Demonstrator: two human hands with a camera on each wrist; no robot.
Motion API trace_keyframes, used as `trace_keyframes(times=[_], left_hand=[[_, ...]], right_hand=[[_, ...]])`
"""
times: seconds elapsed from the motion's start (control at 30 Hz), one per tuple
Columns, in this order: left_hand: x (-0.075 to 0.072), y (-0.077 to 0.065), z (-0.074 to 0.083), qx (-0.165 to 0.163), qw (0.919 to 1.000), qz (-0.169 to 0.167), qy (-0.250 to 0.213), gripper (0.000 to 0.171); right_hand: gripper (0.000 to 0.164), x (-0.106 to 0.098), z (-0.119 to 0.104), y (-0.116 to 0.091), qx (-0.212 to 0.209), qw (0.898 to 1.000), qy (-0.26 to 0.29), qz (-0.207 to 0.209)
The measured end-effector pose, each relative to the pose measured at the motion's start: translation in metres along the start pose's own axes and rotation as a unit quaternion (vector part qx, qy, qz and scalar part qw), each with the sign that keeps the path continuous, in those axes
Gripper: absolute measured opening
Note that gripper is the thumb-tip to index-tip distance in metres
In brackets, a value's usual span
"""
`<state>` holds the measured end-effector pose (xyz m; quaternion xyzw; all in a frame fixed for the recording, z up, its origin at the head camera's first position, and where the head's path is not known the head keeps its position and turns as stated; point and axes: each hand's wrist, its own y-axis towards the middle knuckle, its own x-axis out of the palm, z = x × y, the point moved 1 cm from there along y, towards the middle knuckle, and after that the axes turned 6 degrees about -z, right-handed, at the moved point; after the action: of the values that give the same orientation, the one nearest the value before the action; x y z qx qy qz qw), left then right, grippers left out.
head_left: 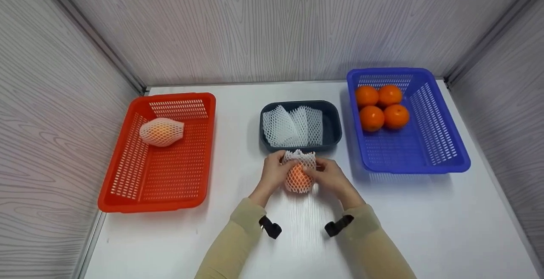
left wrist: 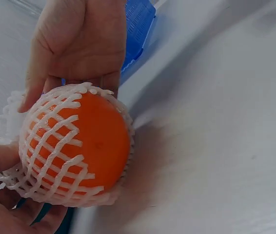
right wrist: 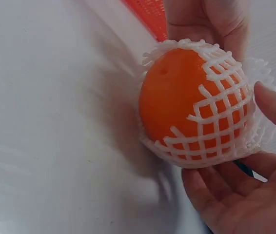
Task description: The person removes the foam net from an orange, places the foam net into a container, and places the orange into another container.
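An orange (left wrist: 104, 141) sits inside a white foam net sleeve (head_left: 300, 158), held between both hands above the white table. Its bare end shows through the sleeve's open end in both wrist views. The left hand (head_left: 273, 170) grips the sleeve from the left, thumb on the near side. From the right, the right hand (head_left: 333, 177) pinches the sleeve, thumb also on the near side. In the right wrist view the netting (right wrist: 223, 112) covers the half of the fruit closer to the right hand. Some fingers are hidden behind the sleeve.
Just beyond the hands stands a dark tray (head_left: 301, 148) with several flat foam nets (head_left: 280, 126). At left, a red basket (head_left: 176, 177) contains one net-wrapped orange (head_left: 161, 132). The blue basket (head_left: 425, 170) at right holds several bare oranges (head_left: 396, 116).
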<state>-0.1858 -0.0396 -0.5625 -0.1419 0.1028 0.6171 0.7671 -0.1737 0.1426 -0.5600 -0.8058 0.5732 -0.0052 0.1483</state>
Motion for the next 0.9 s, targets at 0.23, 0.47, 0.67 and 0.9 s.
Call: trace_keyframes(times=[0.23, 0.47, 0.67, 0.9], left_hand=[[-0.001, -0.001, -0.001, 0.001, 0.9999, -0.004, -0.011, 0.014], [-0.007, -0.006, -0.006, -0.036, 0.9962, -0.07, -0.038, 0.035], [-0.012, -0.011, -0.011, -0.047, 0.9934, -0.089, -0.056, 0.032], [-0.011, -0.01, -0.011, -0.053, 0.9933, -0.084, -0.059, 0.03]], right_hand=[[0.013, 0.001, 0.002, 0.004, 0.012, 0.996, -0.002, 0.087], [0.01, 0.006, -0.004, 0.008, -0.019, 0.99, -0.042, 0.136], [0.011, 0.009, -0.007, 0.01, -0.041, 0.984, -0.06, 0.163], [0.014, 0.009, -0.007, 0.011, -0.057, 0.983, -0.059, 0.165]])
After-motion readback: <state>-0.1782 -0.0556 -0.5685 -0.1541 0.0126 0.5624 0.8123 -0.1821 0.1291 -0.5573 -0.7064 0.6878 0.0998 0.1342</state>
